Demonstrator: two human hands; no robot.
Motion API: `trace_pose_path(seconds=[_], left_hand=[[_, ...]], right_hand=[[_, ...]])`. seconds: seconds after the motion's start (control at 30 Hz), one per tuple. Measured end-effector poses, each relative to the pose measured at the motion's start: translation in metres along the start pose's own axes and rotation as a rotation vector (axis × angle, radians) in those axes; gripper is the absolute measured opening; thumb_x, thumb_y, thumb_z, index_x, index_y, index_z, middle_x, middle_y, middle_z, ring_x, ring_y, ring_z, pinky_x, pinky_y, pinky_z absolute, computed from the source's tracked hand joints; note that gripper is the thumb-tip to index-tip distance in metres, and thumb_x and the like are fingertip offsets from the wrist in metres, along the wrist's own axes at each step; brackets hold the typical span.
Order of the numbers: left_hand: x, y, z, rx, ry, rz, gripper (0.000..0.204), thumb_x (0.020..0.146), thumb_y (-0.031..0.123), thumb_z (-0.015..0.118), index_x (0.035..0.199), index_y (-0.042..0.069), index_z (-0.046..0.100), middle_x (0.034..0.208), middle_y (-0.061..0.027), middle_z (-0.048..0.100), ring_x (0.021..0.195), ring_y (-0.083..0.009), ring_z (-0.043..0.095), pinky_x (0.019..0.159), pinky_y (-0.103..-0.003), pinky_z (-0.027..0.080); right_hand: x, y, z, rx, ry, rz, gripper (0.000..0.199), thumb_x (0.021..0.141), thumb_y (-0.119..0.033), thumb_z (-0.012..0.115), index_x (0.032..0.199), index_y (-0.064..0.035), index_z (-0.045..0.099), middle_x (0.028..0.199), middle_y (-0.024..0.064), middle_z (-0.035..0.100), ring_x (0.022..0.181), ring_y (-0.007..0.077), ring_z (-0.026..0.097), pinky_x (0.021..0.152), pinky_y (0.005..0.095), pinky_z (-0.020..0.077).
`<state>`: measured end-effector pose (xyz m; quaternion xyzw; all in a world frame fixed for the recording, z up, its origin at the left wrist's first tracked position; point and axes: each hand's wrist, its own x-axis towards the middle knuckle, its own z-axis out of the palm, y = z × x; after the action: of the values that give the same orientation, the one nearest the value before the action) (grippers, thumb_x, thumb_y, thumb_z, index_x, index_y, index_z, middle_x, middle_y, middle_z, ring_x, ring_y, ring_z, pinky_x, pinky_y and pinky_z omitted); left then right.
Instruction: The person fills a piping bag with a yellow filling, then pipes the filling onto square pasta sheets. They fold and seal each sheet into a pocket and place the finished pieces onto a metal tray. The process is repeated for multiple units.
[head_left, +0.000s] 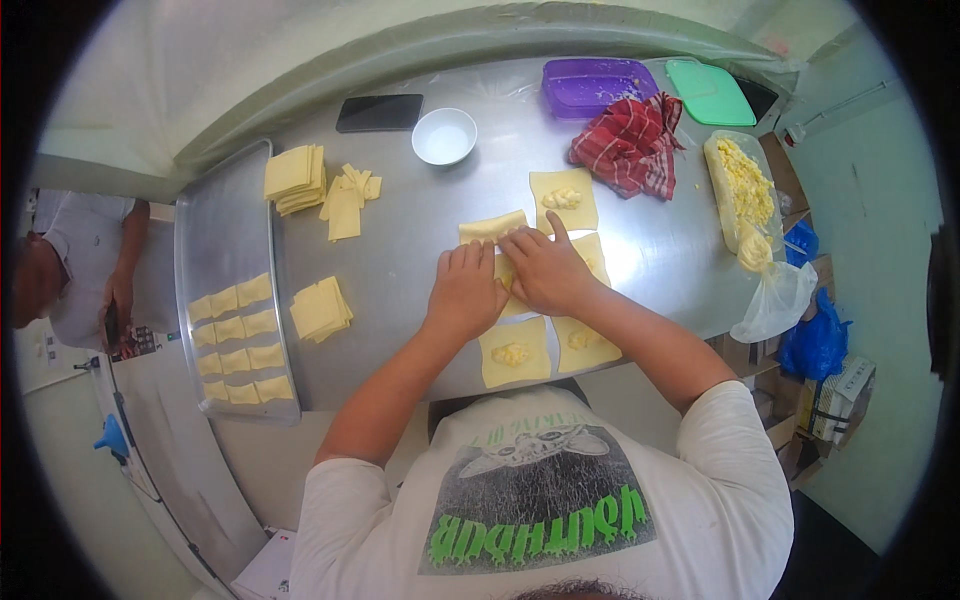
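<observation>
Both my hands press flat on a yellow dough square on the steel table [400, 250]. My left hand [466, 290] lies palm down over its left part; my right hand [545, 270] overlaps it from the right, thumb pointing up. A folded dough piece [490, 226] lies just above my fingers. Open dough squares with a dab of pale filling sit around: one above [563, 199], one near my left wrist [514, 353], one under my right forearm [580, 345]. The square under my hands is mostly hidden.
A metal tray [225, 215] at left holds rows of folded dough pieces [238, 345]. Stacks of dough squares [294, 177], [320, 308] and loose pieces [347, 200] lie nearby. White bowl [444, 135], phone [379, 112], purple container [590, 85], red cloth [630, 145], filling tub [742, 190]. A person stands at left [80, 270].
</observation>
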<state>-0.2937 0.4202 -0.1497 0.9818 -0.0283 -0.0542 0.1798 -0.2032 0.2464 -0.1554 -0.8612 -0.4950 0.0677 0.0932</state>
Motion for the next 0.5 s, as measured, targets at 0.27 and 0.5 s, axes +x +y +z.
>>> trace_pose_path(seconds=[0.27, 0.5], left_hand=[[-0.002, 0.003, 0.009, 0.093, 0.085, 0.015, 0.061, 0.092, 0.031, 0.060, 0.141, -0.004, 0.053, 0.124, -0.0152, 0.057, 0.122, -0.0280, 0.051, 0.116, -0.051, 0.028], [-0.009, 0.005, 0.013, 0.139, 0.206, 0.049, 0.060, 0.093, 0.030, 0.060, 0.141, -0.006, 0.053, 0.125, -0.0181, 0.056, 0.122, -0.0298, 0.051, 0.117, -0.052, 0.029]], right_hand=[[-0.006, 0.003, 0.009, -0.058, 0.066, -0.029, 0.061, 0.094, -0.037, 0.059, 0.141, 0.0012, 0.055, 0.136, 0.0160, 0.057, 0.138, 0.0282, 0.048, 0.119, 0.0651, 0.0233], [-0.017, 0.012, 0.006, -0.019, 0.057, -0.044, 0.060, 0.095, -0.035, 0.058, 0.143, -0.0004, 0.053, 0.148, 0.0157, 0.052, 0.144, 0.0257, 0.044, 0.122, 0.0641, 0.0189]])
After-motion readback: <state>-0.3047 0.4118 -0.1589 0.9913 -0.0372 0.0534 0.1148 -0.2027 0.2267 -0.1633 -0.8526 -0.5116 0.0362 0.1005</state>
